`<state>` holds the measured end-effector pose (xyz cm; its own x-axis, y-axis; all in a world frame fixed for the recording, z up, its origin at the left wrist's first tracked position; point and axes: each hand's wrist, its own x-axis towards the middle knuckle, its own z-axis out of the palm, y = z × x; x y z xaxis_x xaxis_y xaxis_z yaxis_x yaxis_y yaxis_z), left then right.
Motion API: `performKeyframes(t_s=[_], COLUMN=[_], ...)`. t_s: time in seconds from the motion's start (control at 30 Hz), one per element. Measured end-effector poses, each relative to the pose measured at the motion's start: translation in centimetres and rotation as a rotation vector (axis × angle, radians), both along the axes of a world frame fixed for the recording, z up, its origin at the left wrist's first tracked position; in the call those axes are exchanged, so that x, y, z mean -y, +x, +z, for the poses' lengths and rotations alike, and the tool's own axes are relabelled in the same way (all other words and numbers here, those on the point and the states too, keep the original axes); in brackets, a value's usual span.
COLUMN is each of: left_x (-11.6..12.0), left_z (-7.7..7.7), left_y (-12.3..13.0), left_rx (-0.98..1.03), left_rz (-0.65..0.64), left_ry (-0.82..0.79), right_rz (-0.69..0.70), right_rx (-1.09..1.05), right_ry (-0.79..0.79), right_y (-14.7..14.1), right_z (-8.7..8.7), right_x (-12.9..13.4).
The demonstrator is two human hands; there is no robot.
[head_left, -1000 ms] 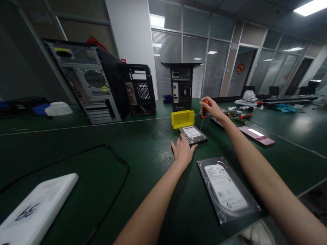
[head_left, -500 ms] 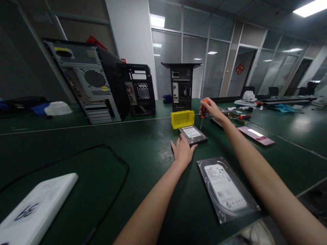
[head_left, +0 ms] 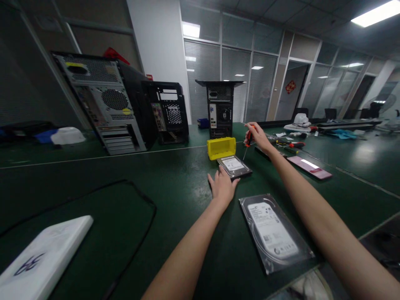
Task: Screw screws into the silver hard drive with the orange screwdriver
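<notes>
My left hand (head_left: 222,185) lies with its fingers spread at the near edge of a hard drive (head_left: 235,165), one fingertip on its top and the thumb along its side. In my right hand (head_left: 256,135) is a screwdriver (head_left: 249,138) with an orange and black handle, the fingers wrapped round it. Its thin shaft points down at the drive's right far edge; whether the tip touches is too small to tell. A yellow open-sided box (head_left: 221,148) stands right behind the drive. A second hard drive (head_left: 275,233), in a clear bag, lies nearer, between my forearms.
Computer cases stand at the back: a large one (head_left: 103,104), a stripped one (head_left: 170,112) and another (head_left: 220,109). A pink phone (head_left: 309,167) and loose tools (head_left: 292,144) lie to the right. On the left are a black cable (head_left: 146,196) and a white box (head_left: 46,254).
The screwdriver handle leans a little more to the right in my right hand. My left hand stays at the drive. The whole view has shifted slightly.
</notes>
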<state>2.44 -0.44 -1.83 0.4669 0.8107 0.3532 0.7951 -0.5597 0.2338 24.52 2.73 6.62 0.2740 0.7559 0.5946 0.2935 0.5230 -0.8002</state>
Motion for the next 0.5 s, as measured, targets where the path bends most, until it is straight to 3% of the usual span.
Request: performKeyframes(t_s=[0.5], left_x=[-0.20], left_z=[-0.16], left_y=[0.32], left_rx=[0.005], left_rz=[0.012], left_ry=[0.009], right_rz=[0.026], right_rx=[0.039], right_ry=[0.044], right_y=[0.10], right_z=[-0.41], right_x=[-0.63])
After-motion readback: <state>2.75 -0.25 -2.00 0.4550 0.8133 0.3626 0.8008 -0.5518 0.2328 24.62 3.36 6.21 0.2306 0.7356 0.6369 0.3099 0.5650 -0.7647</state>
